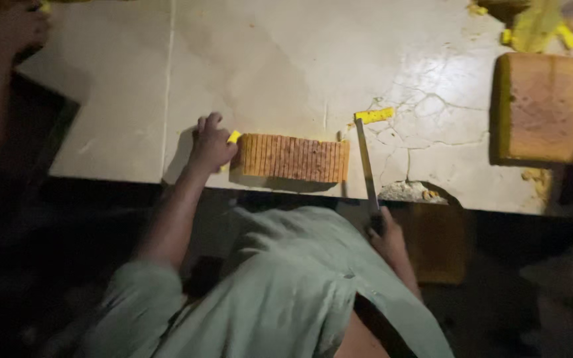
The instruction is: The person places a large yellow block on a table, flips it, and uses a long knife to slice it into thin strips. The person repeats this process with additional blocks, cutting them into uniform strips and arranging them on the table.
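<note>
Pale green cloth (286, 292) fills the nearest part of the view, worn by the person whose arms reach up from it. At its right edge the right hand (384, 232) is seen closed around the handle of a long knife (367, 162), whose thin blade runs up across the table edge and onto the stone tabletop (286, 59). Further up, the left hand (210, 144) is curled, fingers bent, against the left end of a sliced cake block (294, 158) — a small yellow piece (234, 136) is pinched or touched there; which cannot be told. The block lies near the table's front edge, its crust scored by many close vertical cuts, and the blade stands just beside its right end. A yellow trimming (375, 115) lies at the blade tip. Well apart to the right an uncut cake slab (542, 107) rests — beyond it, yellow scraps (545, 30) are scattered at the far corner.
</note>
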